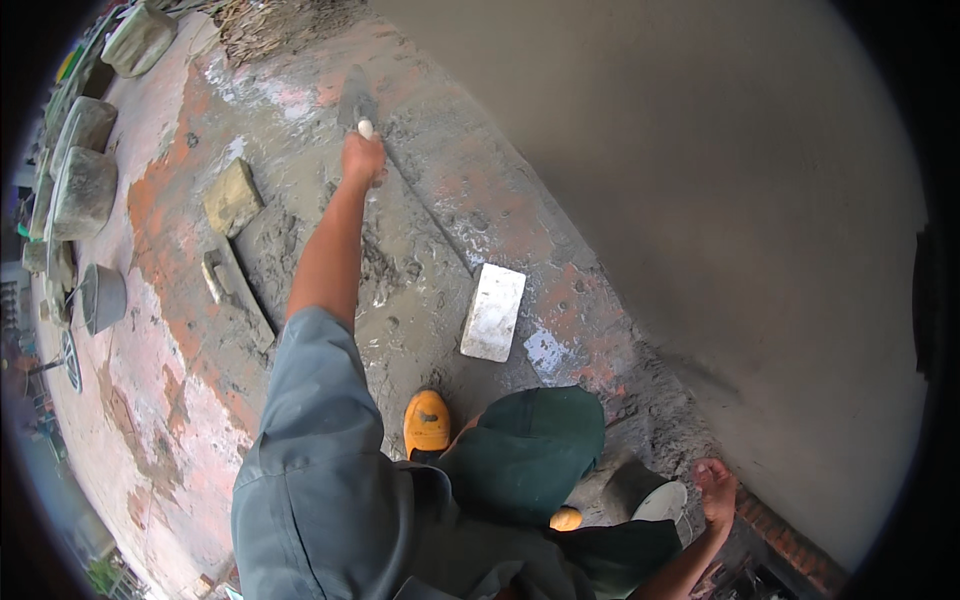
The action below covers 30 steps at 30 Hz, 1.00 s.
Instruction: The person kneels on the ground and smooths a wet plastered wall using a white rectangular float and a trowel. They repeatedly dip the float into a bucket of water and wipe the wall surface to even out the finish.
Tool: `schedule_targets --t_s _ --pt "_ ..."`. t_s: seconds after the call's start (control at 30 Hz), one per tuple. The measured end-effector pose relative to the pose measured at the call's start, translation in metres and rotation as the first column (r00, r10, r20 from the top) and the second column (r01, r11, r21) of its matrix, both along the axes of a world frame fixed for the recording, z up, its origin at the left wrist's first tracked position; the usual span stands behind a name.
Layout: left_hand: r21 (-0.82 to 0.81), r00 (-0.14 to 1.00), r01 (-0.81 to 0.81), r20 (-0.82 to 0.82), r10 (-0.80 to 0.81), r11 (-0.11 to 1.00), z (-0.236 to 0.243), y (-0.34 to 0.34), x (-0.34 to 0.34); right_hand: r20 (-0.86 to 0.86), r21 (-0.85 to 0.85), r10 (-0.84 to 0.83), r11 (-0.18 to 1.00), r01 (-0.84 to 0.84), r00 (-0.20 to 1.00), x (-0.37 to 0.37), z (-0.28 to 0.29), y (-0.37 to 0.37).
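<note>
My left hand grips a pointing trowel by its pale handle, blade extended over the mortar-smeared board. Below and left of that hand lie a yellowish sponge-like block and a long plastering float. A white rectangular block rests lower down, above my yellow boot. My right hand, fingers loosely bent and apart, is by the foot of the grey plastered wall, beside a bucket; nothing is visible in it.
Along the left are mortar-crusted containers, a grey bucket and other clutter on the patchy pink floor. Dry debris lies at the top. The plastered wall fills the right side, with exposed brick along its lower edge.
</note>
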State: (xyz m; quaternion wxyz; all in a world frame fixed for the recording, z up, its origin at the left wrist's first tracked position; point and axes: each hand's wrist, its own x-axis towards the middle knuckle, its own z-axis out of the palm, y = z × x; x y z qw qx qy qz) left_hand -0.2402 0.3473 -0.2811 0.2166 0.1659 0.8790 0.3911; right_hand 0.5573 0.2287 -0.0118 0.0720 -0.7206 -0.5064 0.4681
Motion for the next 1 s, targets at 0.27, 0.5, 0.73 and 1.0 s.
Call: schedule_targets --t_s 0.27,0.5,0.73,1.0 --pt "-0.165 0.995 -0.089 0.029 0.095 0.982 -0.028 0.049 -0.013 0.087 -0.091 -0.064 0.993 0.072 0.994 -0.003 0.004 -0.028" --pt "-0.18 0.902 0.375 -0.158 -0.403 0.909 -0.042 -0.023 0.093 0.147 -0.099 -0.031 0.994 0.046 0.989 -0.003 -0.008 -0.023" --pt "-0.133 0.869 0.298 -0.372 -0.326 0.945 -0.028 -0.018 0.071 0.205 -0.084 -0.069 0.993 0.088 0.976 -0.012 0.005 -0.01" --pt "-0.385 0.931 0.123 -0.274 -0.241 0.915 -0.017 0.111 -0.107 0.339 -0.166 -0.156 0.961 0.222 0.928 -0.015 0.016 -0.031"
